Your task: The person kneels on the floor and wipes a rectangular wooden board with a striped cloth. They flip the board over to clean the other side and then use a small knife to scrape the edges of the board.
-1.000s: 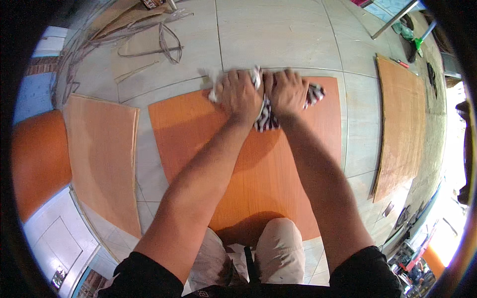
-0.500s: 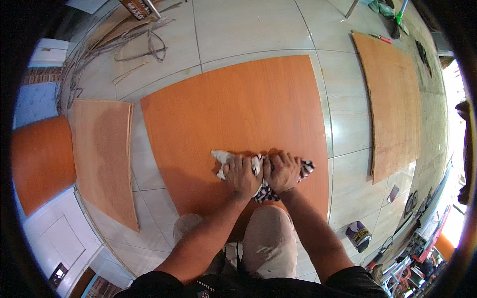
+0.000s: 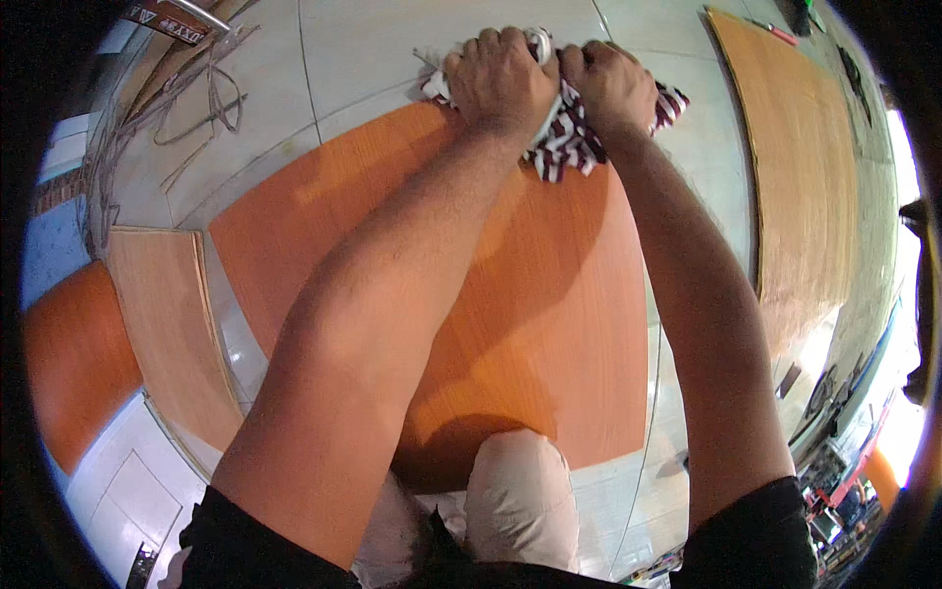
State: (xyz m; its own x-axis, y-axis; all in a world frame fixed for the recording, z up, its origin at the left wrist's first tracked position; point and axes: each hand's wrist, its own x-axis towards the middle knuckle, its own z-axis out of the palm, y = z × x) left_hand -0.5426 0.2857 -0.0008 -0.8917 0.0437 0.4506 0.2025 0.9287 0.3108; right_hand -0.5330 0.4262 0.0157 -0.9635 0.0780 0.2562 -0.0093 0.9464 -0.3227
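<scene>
A dark-and-white patterned cloth (image 3: 569,145) is bunched under both my hands at the far edge of an orange-brown wood-grain board (image 3: 535,304). My left hand (image 3: 502,80) is closed over the cloth's left part, knuckles up. Beside it my right hand (image 3: 613,88) grips the right part, and loose ends stick out on both sides and below. Both arms are stretched far forward over the board. The cloth hides part of the board's far edge. My knee (image 3: 522,491) is by its near edge.
Plywood sheets lie to the left (image 3: 172,314) and to the right (image 3: 800,157) on the tiled floor (image 3: 373,49). A tangle of cable (image 3: 221,98) is at the far left. An orange panel (image 3: 78,363) stands by a white cabinet door (image 3: 132,491). Tools (image 3: 844,515) crowd the lower right.
Both hands have pushed the cloth forward, from the near half of the board to its far edge. My arms have straightened, and the view has shifted with my body.
</scene>
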